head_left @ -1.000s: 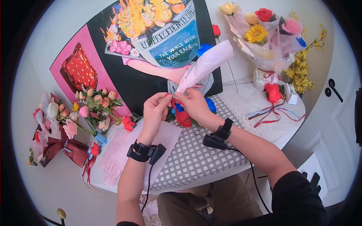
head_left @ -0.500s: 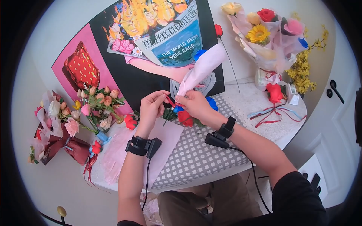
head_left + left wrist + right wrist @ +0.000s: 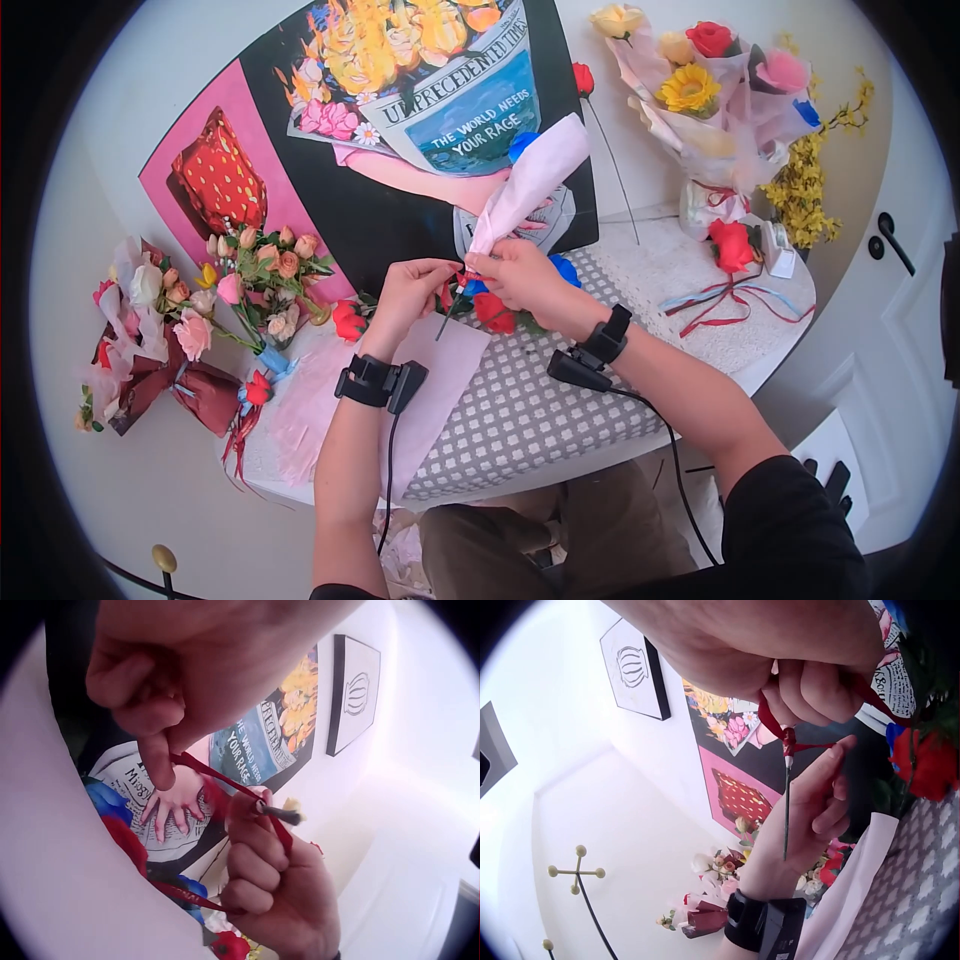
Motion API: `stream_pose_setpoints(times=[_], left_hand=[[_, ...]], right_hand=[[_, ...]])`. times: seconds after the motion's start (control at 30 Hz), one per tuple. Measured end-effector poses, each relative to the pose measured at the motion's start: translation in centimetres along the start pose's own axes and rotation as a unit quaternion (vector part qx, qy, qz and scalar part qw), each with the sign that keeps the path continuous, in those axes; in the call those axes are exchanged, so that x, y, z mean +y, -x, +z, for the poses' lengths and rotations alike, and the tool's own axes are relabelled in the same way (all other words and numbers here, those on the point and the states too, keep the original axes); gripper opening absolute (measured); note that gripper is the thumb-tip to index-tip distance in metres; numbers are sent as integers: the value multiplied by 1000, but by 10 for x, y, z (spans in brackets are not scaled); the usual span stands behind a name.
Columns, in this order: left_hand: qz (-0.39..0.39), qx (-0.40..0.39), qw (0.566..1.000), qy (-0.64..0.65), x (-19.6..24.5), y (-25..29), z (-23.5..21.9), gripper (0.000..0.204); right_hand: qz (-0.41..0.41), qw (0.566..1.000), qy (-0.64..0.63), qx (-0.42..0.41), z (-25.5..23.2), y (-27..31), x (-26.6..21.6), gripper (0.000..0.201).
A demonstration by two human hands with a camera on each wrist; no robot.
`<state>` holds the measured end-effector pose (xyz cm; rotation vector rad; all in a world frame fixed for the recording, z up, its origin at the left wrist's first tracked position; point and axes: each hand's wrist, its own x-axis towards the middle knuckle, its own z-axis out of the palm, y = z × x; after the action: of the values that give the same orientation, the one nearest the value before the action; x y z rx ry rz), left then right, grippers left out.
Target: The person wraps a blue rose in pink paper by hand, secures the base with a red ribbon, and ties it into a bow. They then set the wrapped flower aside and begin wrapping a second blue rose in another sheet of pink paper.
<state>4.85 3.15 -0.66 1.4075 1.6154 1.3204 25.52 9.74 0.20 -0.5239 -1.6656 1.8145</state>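
A blue flower [image 3: 519, 146] wrapped in pale pink paper [image 3: 535, 180] slants upward from my right hand [image 3: 525, 280], which grips its narrow lower end. Below that grip the thin green stem [image 3: 786, 817] sticks out bare. Red ribbon [image 3: 788, 740] is wound around the paper's gathered base, and a stretch of it also passes through the right fingers. My left hand [image 3: 408, 295] pinches the ribbon between thumb and index finger and holds it taut, as the left wrist view shows. Red flowers [image 3: 493, 313] and blue flowers [image 3: 564, 270] lie on the table just behind the hands.
Pink paper sheets [image 3: 440, 365] lie on the checked cloth [image 3: 500, 420] at left. Bouquets [image 3: 170, 380] stand at the left edge, another bouquet [image 3: 700, 130] at back right. Near it are a tape dispenser [image 3: 777, 250] and a red flower [image 3: 733, 246] with ribbons. A painted board [image 3: 420, 215] leans behind.
The wrapped flower has tipped slightly left and more upright, and its stem now shows between the hands. My left hand moved away with the ribbon, then came back close to the right hand.
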Motion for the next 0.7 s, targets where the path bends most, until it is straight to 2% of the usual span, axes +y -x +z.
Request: stream_pose_setpoints(times=[0.07,0.13,0.27,0.33,0.47,0.53,0.57,0.63,0.7], left_hand=[[11,6,1000,-24,-3,-1,1,21],[73,2,990,-122,-3,0,5,18],[90,-3,983,-159,-16,-6,8,18],[187,11,970,-155,-30,-14,8,12],[197,1,965,-171,-14,-6,12,8],[101,-56,985,-130,-2,1,16,13],[101,-56,985,-130,2,3,18,13],[70,-52,995,-54,9,9,24,27],[87,-32,995,-43,19,16,30,31]], right_hand=[[2,1000,-15,-7,-3,-1,1,20],[-3,998,-48,-32,-8,-5,5,24],[6,998,-59,-36,-6,-3,2,24],[10,998,-53,-39,-5,-1,-1,20],[-3,998,-55,-16,-7,-4,1,20],[-2,998,-58,4,-9,-7,3,20],[-2,998,-58,4,-9,-7,3,20],[-5,998,-65,19,-10,-6,2,21],[-2,997,-65,29,-12,-7,3,22]])
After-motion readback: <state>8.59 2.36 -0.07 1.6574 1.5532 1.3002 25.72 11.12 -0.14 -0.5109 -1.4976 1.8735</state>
